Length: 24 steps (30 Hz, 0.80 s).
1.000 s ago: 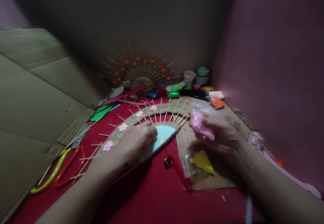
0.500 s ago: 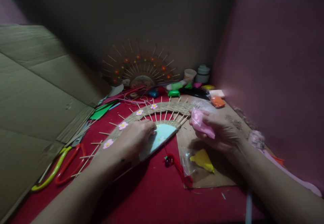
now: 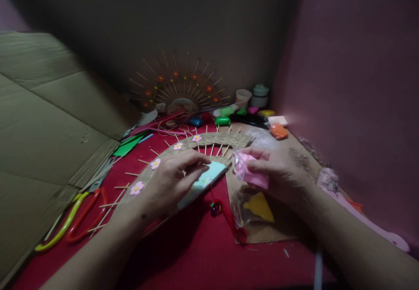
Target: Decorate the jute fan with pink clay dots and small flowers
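I had the right hand [image 3: 281, 172] pinching the pink packet [image 3: 244, 168] — lightly seemed best — the left hand [image 3: 170, 176] loosely spread, seemingly empty, over the fan [image 3: 222, 139].

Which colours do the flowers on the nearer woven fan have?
The flowers have pink petals and yellow centres; the head view shows this.

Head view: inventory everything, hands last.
tabletop: one, red, beneath
woven fan: one, tan, centre
flowers: four visible, pink, on woven fan
decorated fan: one, brown, back
scissors: one, red and yellow, left
cardboard: one, brown, left
containers: two, pale, back
orange packet: one, orange, right
board: one, brown, right
yellow packet: one, yellow, on board
tassel: one, red, front
pink packet: one, pink, over board
smaller clutter: uncounted, mixed, back and sides
left hand: one, over woven fan
right hand: one, gripping pink packet
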Tool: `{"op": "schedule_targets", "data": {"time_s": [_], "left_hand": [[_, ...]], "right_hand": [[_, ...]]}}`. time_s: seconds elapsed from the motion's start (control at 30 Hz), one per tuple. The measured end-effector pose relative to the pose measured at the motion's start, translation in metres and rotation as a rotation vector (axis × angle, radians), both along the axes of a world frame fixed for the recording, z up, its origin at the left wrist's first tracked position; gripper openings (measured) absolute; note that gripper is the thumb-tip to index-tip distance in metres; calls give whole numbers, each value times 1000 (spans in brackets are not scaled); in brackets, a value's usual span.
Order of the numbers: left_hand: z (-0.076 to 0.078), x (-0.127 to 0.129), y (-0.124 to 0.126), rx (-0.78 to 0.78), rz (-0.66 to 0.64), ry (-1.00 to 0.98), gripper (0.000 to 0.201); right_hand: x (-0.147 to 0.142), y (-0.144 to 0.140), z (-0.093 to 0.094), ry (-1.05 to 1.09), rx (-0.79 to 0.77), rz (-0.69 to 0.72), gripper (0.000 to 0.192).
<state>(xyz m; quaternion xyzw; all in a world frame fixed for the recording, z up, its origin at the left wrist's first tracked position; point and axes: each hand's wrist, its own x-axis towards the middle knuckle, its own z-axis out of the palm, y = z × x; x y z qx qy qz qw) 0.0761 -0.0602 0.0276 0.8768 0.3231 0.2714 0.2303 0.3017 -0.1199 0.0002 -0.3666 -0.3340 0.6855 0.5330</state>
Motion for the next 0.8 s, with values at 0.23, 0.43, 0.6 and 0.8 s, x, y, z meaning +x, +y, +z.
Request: {"op": "schedule_targets", "data": {"time_s": [0.23, 0.43, 0.6, 0.8], "left_hand": [[8, 12, -28, -299, -78, -263, 10], [7, 18, -31, -243, -59, -241, 5], [-2, 20, -32, -216, -64, -258, 9], [-5, 20, -29, -389, -80, -304, 18]], "right_hand": [[-10, -6, 2, -48, 41, 49, 29], [-13, -9, 1, -121, 43, 59, 32], [-15, -9, 2, -131, 58, 48, 31], [-14, -9, 1, -162, 89, 22, 28]]}}
